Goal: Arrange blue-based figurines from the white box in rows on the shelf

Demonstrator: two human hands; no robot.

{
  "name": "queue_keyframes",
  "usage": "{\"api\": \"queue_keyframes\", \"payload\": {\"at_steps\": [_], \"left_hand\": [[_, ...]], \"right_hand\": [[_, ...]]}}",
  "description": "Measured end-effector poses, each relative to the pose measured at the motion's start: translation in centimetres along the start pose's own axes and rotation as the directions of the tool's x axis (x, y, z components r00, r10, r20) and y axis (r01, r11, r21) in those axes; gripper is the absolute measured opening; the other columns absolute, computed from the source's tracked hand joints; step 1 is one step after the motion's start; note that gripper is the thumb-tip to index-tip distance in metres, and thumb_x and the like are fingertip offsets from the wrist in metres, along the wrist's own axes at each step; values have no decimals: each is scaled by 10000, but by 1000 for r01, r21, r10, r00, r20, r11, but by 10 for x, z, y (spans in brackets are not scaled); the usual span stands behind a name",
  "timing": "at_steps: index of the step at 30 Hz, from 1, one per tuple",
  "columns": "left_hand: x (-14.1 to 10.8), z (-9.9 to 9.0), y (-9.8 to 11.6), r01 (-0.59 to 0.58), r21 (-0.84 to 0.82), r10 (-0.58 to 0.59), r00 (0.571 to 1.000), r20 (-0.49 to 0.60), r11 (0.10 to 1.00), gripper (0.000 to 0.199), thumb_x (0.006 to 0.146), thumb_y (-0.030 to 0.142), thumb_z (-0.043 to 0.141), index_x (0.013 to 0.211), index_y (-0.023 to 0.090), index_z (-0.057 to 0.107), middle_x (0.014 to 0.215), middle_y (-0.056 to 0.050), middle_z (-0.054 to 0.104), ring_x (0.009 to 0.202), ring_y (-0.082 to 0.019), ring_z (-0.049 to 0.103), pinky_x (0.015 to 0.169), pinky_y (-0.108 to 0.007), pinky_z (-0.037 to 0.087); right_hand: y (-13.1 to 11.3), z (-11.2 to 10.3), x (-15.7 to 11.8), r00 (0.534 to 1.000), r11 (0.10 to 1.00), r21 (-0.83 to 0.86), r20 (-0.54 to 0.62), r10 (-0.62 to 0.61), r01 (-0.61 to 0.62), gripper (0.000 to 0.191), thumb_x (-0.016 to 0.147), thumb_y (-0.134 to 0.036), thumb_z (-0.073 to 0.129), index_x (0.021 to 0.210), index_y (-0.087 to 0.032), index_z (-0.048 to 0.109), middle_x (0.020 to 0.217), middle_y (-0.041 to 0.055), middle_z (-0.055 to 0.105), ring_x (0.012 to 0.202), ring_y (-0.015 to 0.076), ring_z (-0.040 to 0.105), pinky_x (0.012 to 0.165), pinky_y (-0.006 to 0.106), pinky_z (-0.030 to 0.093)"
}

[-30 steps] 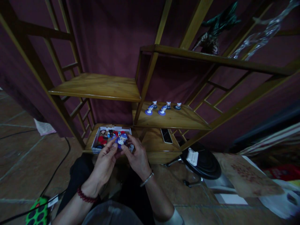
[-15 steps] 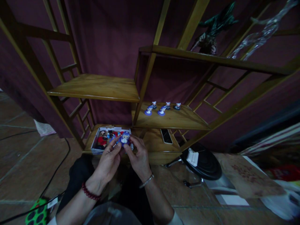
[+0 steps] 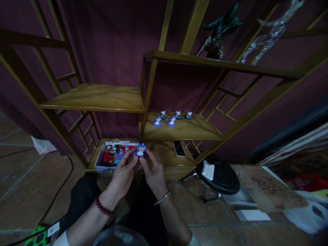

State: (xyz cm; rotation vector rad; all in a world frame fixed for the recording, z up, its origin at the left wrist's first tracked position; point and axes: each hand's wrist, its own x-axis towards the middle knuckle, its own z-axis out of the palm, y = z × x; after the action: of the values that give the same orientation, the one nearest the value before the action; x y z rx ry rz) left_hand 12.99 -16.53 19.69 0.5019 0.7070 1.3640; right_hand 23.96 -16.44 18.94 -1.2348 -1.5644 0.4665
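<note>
Between my two hands is a small purple-and-white figurine (image 3: 140, 150) on a purple round base, held upright in front of the lower shelf. My left hand (image 3: 124, 172) pinches the base from the left, and my right hand (image 3: 154, 169) closes on it from the right. Just behind my left hand, a white box (image 3: 99, 160) holds several red, blue and purple figurines (image 3: 109, 157). On the raised shelf (image 3: 179, 132), two purple figurines (image 3: 171, 121) stand in front of three dark-based ones (image 3: 178, 115).
A phone (image 3: 179, 149) lies on the lower shelf right of my hands. A black round stool (image 3: 220, 177) with a white object on it stands at right. Above are a green statue (image 3: 221, 32) and a clear ornament (image 3: 271, 34). A cable (image 3: 60, 191) crosses the floor at left.
My hands have moved slightly right and up relative to the box with the purple figurine, uncovering more of the box. The camera view has shifted a little to the right.
</note>
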Motion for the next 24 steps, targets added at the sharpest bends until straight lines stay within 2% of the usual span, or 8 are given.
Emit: {"api": "queue_keyframes", "payload": {"at_steps": [5,16,24], "left_hand": [[2,9,-7,-9,44,10,1000,-26,999,344,651,186,690,987,200,618,1011,-25,635,950,-134,564,880,-263,406],[11,21,-21,-38,110,31,997,67,993,309,668,190,674,973,197,626,1001,-22,642,943,-133,563,868,-266,416],[15,28,-33,-56,189,47,998,51,980,312,649,213,683,955,190,625,974,-22,635,920,-139,561,875,-281,405]], "right_hand": [[9,-7,0,999,999,21,-9,40,-40,317,814,-324,518,1101,-199,566,1080,82,595,1016,203,525,891,375,432],[23,-23,2,997,994,85,-31,75,-72,351,786,-337,560,1111,-203,569,1119,78,587,1052,202,526,929,380,422],[31,-32,1,990,986,115,-68,127,-119,343,772,-334,578,1086,-196,567,1073,82,610,991,204,562,889,384,451]]}}
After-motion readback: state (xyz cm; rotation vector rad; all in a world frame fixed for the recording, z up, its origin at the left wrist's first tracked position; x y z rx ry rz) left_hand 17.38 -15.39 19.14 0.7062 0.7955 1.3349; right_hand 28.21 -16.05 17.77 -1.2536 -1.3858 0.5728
